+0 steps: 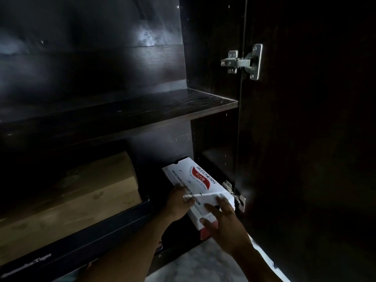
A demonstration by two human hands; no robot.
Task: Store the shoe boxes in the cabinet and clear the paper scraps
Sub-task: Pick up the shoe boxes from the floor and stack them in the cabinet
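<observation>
A: What's nearest the camera?
B: Two bare forearms reaching into a dark cabinet. The right hand lies spread on the near end of a white shoe box, fingers open across its top and front edge. The left hand presses the box's left side; I can't tell whether its fingers curl under.

A: Where is that box?
B: On the lowest level, at the right, tilted, its near end jutting past the front edge over the pale marbled floor.

A: Anything crowding it?
B: Just right of it a lower hinge sits close to the box's corner, fixed to the open door. To the left, apart from it, a brown cardboard box lies in a dark tray-like box.

A: And further back?
B: A shelf spans above, and an upper hinge sits high on the right
</observation>
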